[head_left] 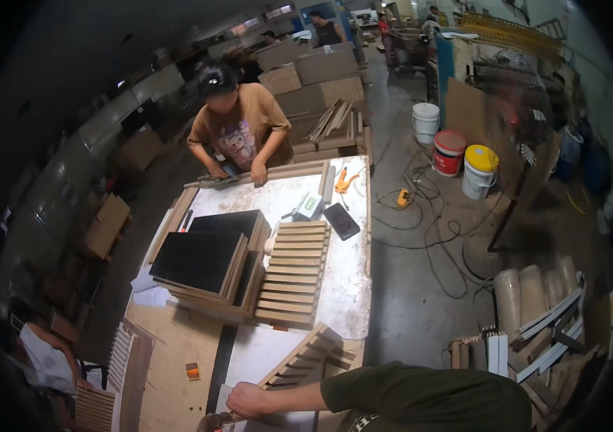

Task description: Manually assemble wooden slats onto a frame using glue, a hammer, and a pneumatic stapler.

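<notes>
From the right, in a dark green sleeve, my right arm reaches over the bench, and my right hand point(246, 400) is closed in a fist. Beside its knuckles, at the lower edge, shows the dark rounded head of a hammer-like tool point(211, 422); the fist covers most of its handle. Just behind the hand, a slatted wooden frame point(298, 360) lies at a slant, partly hidden by my forearm. Farther off, another slatted wooden panel point(293, 272) lies beside a stack of black-topped boards point(198, 261). My left hand is out of view.
Across the white-topped bench point(346, 291), a person point(240, 129) works on a wooden strip. A phone point(341, 221), orange pliers point(345, 181) and a white device point(309, 207) lie there. Cables point(436, 237) and buckets point(449, 153) stand right; another person point(47, 353) sits left.
</notes>
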